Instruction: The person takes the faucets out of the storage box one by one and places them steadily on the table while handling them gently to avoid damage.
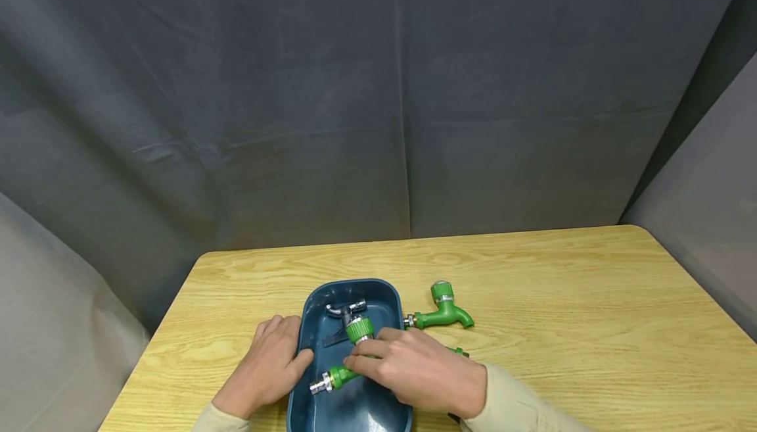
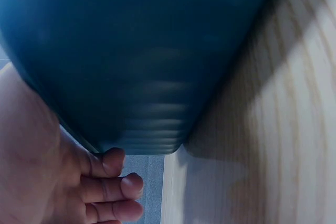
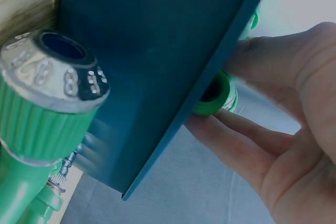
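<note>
A blue plastic tub (image 1: 363, 415) stands on the table near its front edge. My left hand (image 1: 269, 360) rests at its left rim, the thumb over the edge and the fingers loose along the outer wall (image 2: 147, 77). In my right hand (image 1: 414, 369) I hold a green tap (image 1: 359, 330) above the tub, its metal threaded end pointing left. The green mouth of that tap (image 3: 231, 95) shows between thumb and fingers in the right wrist view. A chrome tap (image 1: 345, 312) with a dark lever lies inside the tub, partly covered by the held tap.
Right of the tub, a second green tap (image 1: 443, 313) lies on the wooden table (image 1: 562, 327). Another green piece (image 1: 459, 352) is mostly hidden behind my right hand. A ribbed green part with a silver collar (image 3: 52, 87) stands close to the tub wall. Grey cloth (image 1: 296, 123) hangs behind.
</note>
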{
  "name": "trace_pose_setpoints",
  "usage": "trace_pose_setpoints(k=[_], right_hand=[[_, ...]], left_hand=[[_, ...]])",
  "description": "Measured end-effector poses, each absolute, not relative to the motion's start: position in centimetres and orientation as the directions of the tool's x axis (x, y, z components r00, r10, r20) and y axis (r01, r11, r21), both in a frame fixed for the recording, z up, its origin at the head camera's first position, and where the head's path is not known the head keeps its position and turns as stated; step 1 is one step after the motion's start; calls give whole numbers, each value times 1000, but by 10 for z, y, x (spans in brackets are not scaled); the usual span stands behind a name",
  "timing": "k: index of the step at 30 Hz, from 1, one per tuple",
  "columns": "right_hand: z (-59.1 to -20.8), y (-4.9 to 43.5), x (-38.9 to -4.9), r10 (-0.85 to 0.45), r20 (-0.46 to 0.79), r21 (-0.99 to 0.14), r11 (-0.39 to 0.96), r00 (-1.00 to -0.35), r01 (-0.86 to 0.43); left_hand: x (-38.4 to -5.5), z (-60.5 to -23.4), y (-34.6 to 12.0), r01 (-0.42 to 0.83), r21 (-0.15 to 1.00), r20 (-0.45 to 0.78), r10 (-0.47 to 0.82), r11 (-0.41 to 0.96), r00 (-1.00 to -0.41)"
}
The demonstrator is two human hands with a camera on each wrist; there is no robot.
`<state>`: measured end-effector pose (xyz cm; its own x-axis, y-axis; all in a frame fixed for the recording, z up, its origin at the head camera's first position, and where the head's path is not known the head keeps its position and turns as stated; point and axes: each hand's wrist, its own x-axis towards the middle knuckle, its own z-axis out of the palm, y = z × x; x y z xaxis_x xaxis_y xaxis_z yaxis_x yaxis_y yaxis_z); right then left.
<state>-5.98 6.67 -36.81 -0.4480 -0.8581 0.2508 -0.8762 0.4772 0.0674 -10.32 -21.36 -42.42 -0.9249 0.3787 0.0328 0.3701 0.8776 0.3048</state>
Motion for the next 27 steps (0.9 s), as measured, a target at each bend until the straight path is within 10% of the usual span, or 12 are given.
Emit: trace_pose_setpoints(k=[27], right_hand=[[-362, 70, -56, -851, 284, 57, 476, -442, -878]], left_hand=[[-103, -424, -214, 382, 304, 43, 388, 873, -921]])
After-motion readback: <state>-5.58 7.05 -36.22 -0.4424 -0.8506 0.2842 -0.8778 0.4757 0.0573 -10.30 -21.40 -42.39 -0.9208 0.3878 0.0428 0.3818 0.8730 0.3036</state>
